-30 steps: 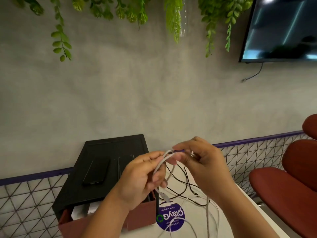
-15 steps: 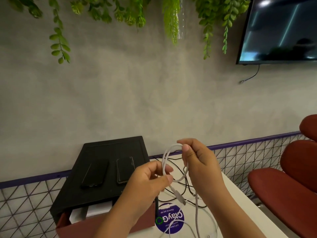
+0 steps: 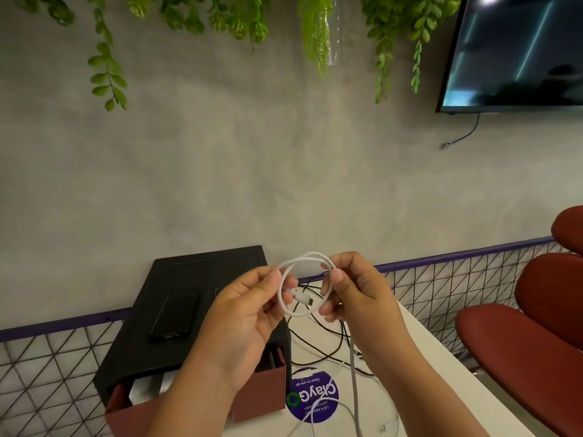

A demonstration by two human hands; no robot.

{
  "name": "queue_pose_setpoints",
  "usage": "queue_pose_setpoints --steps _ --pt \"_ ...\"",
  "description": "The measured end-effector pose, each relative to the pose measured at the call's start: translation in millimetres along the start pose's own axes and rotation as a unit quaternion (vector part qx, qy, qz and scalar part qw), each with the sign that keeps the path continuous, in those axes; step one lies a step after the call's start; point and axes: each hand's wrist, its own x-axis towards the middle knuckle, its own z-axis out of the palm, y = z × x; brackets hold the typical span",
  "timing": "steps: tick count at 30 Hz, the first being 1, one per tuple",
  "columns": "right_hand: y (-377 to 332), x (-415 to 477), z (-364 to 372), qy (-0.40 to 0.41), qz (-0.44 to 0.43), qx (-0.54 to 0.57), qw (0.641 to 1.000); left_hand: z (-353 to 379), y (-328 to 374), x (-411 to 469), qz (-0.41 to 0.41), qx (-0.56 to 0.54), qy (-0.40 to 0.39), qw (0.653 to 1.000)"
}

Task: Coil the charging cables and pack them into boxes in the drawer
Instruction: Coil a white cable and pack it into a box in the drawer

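White rubbery charging cable (image 3: 307, 254) is bent into one round loop, held in the air between a person's two bare hands. The left hand (image 3: 249, 313) pinches the loop's left side between thumb and curled fingers. The right hand (image 3: 356, 298) grips the right side, thumb on top and fingers curled underneath. Inside the loop, between the hands, the cable's white plug end (image 3: 301, 298) points toward the right hand. A pale strand (image 3: 353, 373) hangs from under the right hand down to the white table (image 3: 419, 373); whether it belongs to the same cable cannot be told.

Below and behind the hands, thin black cables (image 3: 328, 339) lie tangled on the table. A round purple sticker (image 3: 312, 397) lies on the table under the hands. Left of the left hand stands a black box-shaped cabinet (image 3: 189, 272) with a black phone (image 3: 175, 316) lying flat on top. Its dark red drawer (image 3: 258, 395) is pulled open beneath the left wrist, and white boxes (image 3: 142, 394) show inside it. Far to the right of the right hand are dark red chairs (image 3: 520, 342).
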Motion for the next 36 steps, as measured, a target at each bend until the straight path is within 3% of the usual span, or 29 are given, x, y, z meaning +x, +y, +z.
queue_pose_setpoints --steps 10,16,22,25,30,32,36 --pt "0 5 3 0.012 -0.046 -0.078 0.996 9 -6 1 -0.055 -0.157 0.012 0.986" --pt "-5 1 7 -0.006 0.006 -0.012 1.0 11 -12 3 -0.044 -0.224 0.003 0.974" --pt "-7 1 3 -0.001 0.044 0.089 0.995 7 -9 -2 -0.097 -0.148 -0.031 0.984" --pt "-7 2 1 0.005 0.04 0.061 0.997 4 -9 -5 -0.126 -0.043 -0.034 0.99" --pt "-10 3 0 0.01 0.022 -0.005 1.0 2 -9 -5 -0.105 0.092 -0.03 0.99" --pt "-12 3 2 0.003 0.021 -0.01 1.0 5 -10 -7 -0.098 0.08 -0.035 0.991" --pt "-15 4 2 0.002 0.016 -0.003 1.0 10 -5 -8 -0.112 -0.074 -0.053 0.99"
